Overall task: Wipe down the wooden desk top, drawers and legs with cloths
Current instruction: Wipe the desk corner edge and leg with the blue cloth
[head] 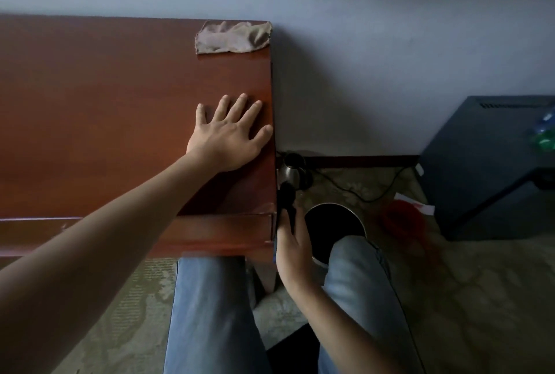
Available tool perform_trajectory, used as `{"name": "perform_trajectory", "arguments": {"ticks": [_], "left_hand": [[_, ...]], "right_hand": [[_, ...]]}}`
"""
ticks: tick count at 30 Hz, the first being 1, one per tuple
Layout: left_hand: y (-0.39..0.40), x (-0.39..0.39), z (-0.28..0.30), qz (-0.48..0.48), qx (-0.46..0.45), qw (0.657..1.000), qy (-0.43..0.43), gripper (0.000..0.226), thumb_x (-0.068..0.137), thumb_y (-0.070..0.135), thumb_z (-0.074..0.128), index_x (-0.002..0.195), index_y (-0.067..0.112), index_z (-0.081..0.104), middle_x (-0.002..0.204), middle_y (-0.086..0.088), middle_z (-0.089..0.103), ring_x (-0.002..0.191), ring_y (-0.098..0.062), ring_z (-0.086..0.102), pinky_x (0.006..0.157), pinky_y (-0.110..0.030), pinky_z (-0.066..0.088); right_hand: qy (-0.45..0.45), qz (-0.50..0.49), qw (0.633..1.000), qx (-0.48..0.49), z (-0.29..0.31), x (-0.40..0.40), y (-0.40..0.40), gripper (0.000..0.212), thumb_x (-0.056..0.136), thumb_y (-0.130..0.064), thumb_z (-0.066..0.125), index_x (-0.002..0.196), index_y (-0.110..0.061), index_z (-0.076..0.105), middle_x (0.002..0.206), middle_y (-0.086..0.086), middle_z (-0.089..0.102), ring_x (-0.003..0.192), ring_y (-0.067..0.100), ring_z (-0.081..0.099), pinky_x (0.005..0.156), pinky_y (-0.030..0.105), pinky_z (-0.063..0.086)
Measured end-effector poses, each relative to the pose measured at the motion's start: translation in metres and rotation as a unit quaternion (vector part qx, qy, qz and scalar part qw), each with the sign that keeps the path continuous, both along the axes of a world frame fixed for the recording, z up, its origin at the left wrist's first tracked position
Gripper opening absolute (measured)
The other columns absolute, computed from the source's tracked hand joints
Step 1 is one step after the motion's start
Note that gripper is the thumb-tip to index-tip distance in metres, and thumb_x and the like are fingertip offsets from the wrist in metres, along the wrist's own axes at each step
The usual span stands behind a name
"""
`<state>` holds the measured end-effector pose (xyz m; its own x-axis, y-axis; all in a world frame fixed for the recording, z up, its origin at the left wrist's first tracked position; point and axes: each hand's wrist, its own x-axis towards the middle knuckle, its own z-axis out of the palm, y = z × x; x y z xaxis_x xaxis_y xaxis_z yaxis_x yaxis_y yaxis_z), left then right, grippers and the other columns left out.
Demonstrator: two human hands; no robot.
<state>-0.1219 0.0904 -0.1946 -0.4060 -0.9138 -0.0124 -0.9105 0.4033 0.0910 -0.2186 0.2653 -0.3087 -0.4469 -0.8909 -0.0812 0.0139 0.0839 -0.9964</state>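
Observation:
The reddish wooden desk (105,109) fills the left half of the view, its drawer front (216,231) facing me. My left hand (228,133) lies flat with spread fingers on the top, close to the right edge. A beige cloth (234,37) lies crumpled at the far right corner of the top. My right hand (291,250) is down beside the desk's right side panel and holds a bunched dark cloth (286,198) against that side, near the front corner. The desk's leg (267,277) shows just below, between my knees.
On the floor right of the desk stand a metal kettle (292,171) and a round bin (333,223) with a dark inside. A cable (360,198) runs across the carpet. A red object (402,219) and a black cabinet (480,169) are further right.

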Motion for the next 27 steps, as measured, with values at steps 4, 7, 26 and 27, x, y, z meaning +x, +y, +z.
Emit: {"name": "perform_trajectory", "arguments": {"ticks": [4, 7, 26, 27], "left_hand": [[0.0, 0.001, -0.001, -0.009, -0.004, 1.0, -0.002, 0.076, 0.097, 0.075, 0.008, 0.164, 0.039, 0.005, 0.173, 0.007, -0.003, 0.159, -0.02, -0.008, 0.124, -0.061, -0.004], [0.0, 0.0, -0.002, -0.011, -0.004, 1.0, -0.001, 0.076, 0.097, 0.075, 0.009, 0.164, 0.038, 0.006, 0.174, 0.007, -0.003, 0.159, -0.021, -0.008, 0.124, -0.062, -0.004], [-0.01, 0.012, 0.004, -0.07, 0.044, 0.996, 0.02, 0.057, 0.107, 0.043, 0.027, 0.163, 0.032, 0.025, 0.174, 0.005, -0.001, 0.16, -0.023, -0.006, 0.123, -0.061, -0.005], [-0.01, 0.015, 0.007, -0.087, 0.049, 0.995, 0.024, 0.054, 0.108, 0.04, 0.026, 0.161, 0.031, 0.03, 0.174, 0.005, 0.001, 0.16, -0.023, -0.004, 0.123, -0.061, -0.005]], "right_hand": [[-0.115, -0.02, 0.993, 0.018, 0.024, 0.009, 0.017, 0.022, 0.107, -0.023, 0.05, 0.114, -0.031, 0.069, 0.108, -0.002, 0.074, 0.105, 0.013, 0.069, 0.095, 0.036, 0.051], [-0.164, -0.019, 0.985, -0.048, 0.054, 0.009, 0.02, 0.024, 0.106, -0.023, 0.054, 0.106, -0.036, 0.074, 0.113, 0.0, 0.075, 0.111, 0.019, 0.069, 0.096, 0.037, 0.051], [0.52, 0.028, 0.854, -0.014, 0.107, 0.022, -0.018, 0.029, 0.093, -0.035, 0.055, 0.108, -0.013, 0.066, 0.114, 0.002, 0.058, 0.117, 0.023, 0.052, 0.092, 0.041, 0.051], [0.527, 0.024, 0.85, 0.011, 0.11, 0.024, -0.021, 0.03, 0.095, -0.036, 0.055, 0.114, -0.014, 0.064, 0.119, 0.002, 0.058, 0.117, 0.024, 0.052, 0.091, 0.04, 0.051]]}}
